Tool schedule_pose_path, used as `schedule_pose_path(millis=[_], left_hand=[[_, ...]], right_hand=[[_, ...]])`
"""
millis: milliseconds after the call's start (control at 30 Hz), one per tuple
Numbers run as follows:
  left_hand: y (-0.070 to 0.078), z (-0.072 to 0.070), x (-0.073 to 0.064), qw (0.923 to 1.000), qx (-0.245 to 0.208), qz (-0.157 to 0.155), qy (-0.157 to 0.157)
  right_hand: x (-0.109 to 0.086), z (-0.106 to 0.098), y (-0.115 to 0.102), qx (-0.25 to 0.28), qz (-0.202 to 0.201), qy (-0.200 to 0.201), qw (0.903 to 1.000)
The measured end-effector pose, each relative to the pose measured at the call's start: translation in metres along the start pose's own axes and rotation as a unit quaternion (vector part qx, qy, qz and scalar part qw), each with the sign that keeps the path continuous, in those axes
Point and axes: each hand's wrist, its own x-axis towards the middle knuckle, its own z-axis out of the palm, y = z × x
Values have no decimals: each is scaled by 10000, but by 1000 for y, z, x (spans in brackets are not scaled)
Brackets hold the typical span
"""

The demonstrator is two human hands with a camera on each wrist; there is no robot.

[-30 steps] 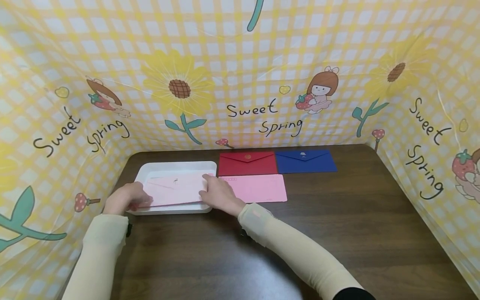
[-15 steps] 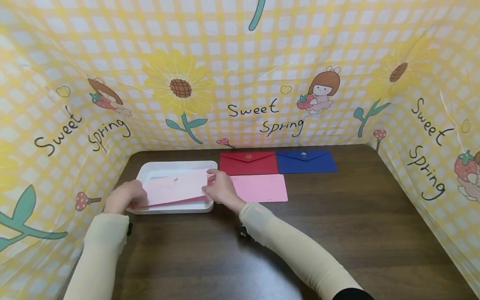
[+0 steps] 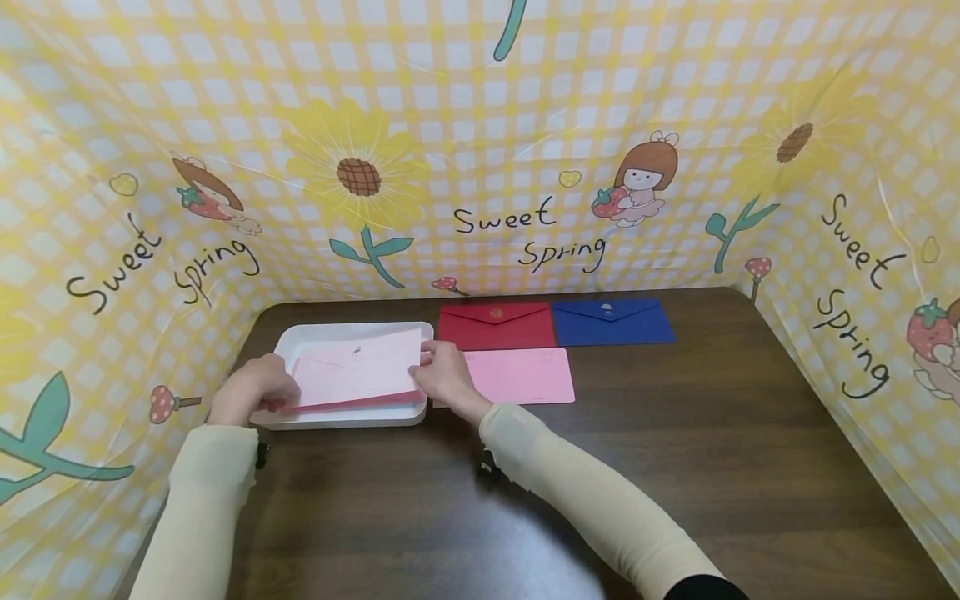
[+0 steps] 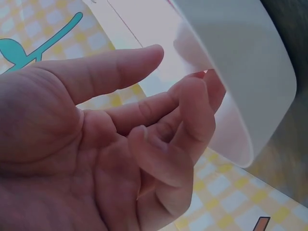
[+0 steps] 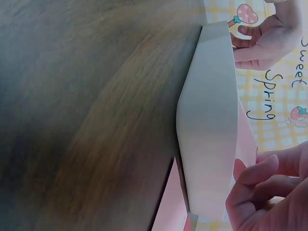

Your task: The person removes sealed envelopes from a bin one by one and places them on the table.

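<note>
A pale pink envelope (image 3: pixel 352 372) with a small dark mark lies tilted in the white tray (image 3: pixel 343 419), its right end raised. A darker pink layer shows under its front edge. My right hand (image 3: pixel 447 375) pinches the raised end; in the right wrist view its bent fingers (image 5: pixel 252 178) are beside the envelope's edge, above the tray wall. At the tray's left end is my left hand (image 3: pixel 257 388). The left wrist view shows its thumb (image 4: pixel 120 67) standing apart and the fingers loosely bent, touching something pinkish at the rim; the fingertips are partly hidden.
Right of the tray, another pink envelope (image 3: pixel 521 377) lies flat on the dark wooden table (image 3: pixel 570 508). Behind it are a red envelope (image 3: pixel 495 329) and a blue envelope (image 3: pixel 613 327). Yellow checked cloth (image 3: pixel 480 125) encloses the back and sides.
My right hand has moved slightly right and raised the envelope's right end, so the darker pink layer beneath it shows more. My left hand has hardly moved.
</note>
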Motion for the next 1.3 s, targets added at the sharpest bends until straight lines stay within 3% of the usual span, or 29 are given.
schedule_pose_path(millis=[500,800,1300], left_hand=[[-7,-5,-1,9995,219,241,-33],[-3,-6,-5,9994,161,314,38],[3,-6,-18,9977,-349,563,-109]], right_hand=[[2,-9,4,-91,-113,-69,9999],[1,-17,5,344,406,-223,9983],[-1,-32,11,683,852,-238,9937]])
